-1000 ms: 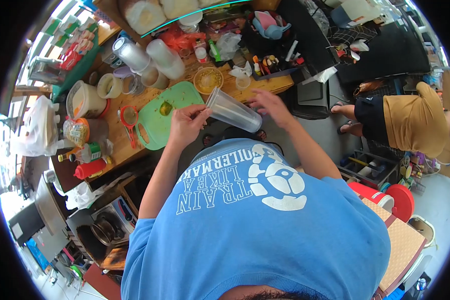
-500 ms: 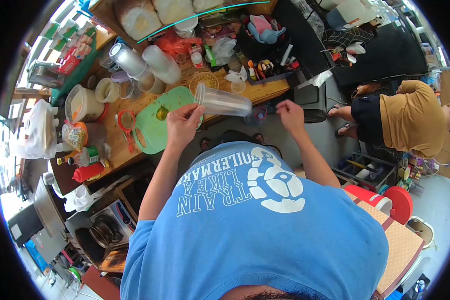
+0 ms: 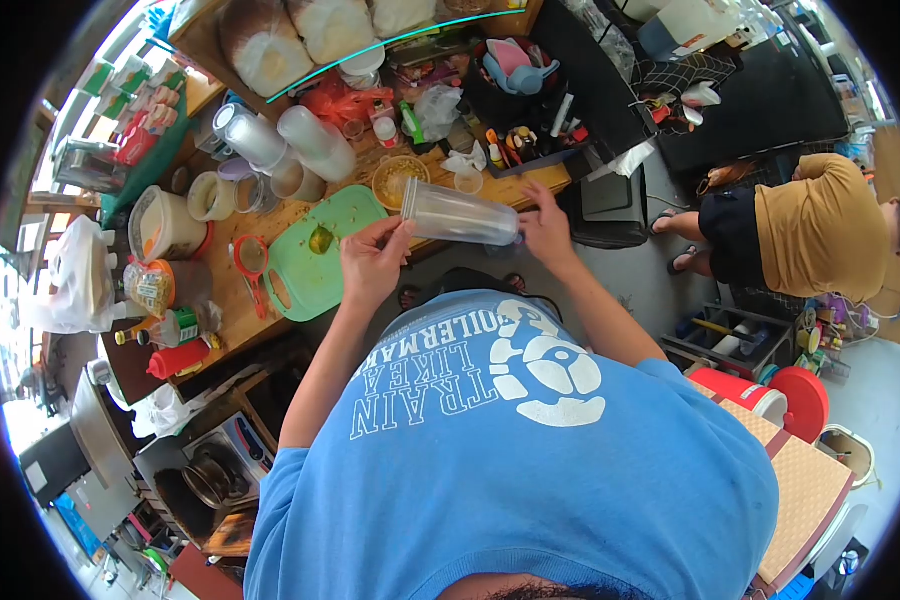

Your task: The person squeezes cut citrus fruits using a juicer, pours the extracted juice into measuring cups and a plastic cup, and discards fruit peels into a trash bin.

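Single head view, worn up top, looking forward and steeply down over the wearer's own chest. Wide fisheye, round picture, black corners. Shirt (image 3: 440, 480) nearest, fills 6 o'clock. Left hand (image 3: 375, 262) near center toward 10 o'clock, right hand (image 3: 547, 232) toward 2, both about arm's length off. Surface (image 3: 227, 308) runs from 9 to 1 o'clock, seen from above. Other person (image 3: 820, 230) farther off, near 3 o'clock.

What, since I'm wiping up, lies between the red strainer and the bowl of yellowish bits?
The green cutting board, with a small green item on it, lies between the red strainer and the bowl in the head view.
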`<state>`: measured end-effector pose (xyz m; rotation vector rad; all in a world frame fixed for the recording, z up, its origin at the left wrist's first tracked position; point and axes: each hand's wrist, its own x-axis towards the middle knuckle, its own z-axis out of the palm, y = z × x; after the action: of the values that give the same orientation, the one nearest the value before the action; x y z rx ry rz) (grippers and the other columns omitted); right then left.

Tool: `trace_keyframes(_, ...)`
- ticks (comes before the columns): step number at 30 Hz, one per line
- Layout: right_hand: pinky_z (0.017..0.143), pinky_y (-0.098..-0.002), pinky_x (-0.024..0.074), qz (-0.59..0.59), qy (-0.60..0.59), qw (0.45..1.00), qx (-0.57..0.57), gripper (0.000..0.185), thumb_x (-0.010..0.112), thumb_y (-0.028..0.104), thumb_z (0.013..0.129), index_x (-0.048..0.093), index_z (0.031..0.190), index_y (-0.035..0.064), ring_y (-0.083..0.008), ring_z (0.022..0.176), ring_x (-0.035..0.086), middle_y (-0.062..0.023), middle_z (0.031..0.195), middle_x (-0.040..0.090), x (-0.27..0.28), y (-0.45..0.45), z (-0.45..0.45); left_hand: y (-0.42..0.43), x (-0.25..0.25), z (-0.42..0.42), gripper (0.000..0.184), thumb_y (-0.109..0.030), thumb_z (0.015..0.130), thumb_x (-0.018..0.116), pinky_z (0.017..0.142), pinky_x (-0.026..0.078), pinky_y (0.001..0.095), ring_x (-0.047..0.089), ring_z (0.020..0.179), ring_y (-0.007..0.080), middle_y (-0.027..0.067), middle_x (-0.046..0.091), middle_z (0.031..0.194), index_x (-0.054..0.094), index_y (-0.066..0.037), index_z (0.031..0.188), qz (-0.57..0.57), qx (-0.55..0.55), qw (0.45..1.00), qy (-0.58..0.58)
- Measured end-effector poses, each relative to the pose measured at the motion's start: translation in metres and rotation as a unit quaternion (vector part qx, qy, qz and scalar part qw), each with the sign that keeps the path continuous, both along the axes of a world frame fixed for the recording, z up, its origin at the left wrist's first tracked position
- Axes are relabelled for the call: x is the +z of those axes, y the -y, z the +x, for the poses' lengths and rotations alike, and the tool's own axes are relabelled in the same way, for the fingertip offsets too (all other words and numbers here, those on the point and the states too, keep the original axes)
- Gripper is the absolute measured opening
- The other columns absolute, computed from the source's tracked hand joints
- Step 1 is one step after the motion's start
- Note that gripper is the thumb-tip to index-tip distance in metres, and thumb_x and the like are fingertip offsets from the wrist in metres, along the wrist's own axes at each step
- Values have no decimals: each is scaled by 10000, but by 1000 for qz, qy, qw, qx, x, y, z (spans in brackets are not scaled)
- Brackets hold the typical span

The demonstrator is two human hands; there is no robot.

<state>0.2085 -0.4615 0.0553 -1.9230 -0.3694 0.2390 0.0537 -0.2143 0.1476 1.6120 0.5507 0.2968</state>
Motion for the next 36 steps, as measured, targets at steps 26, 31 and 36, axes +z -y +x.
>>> trace_keyframes(26,998,-388,471,-168,-140,885,410,781,893,373,671,578,1295,26,-290,1179,617,-175,1255,652,-5,-22,-30,-46,1,-65,124,-105,888,731,487,427,278,552,520,101,83,633,613,729,19,892,243,47,967,56)
trace_keyframes(31,1029,-381,451,-155,-132,914,352,816,908,396,641,575,1296,43,-294,1189,581,-157,1228,613,-36,-39,-38,-119,-9,-138,82,-64,886,716,499,396,227,502,523,31,5,576,576,726,5,929,286,117,950,-47)
trace_keyframes(36,1023,-381,444,-62,-63,958,273,865,926,401,618,555,1329,77,-258,1133,554,-103,1205,568,-22,-69,-52,-136,-12,-164,77,-63,839,723,517,469,288,596,490,142,73,624,591,726,-20,902,380,92,918,-70)
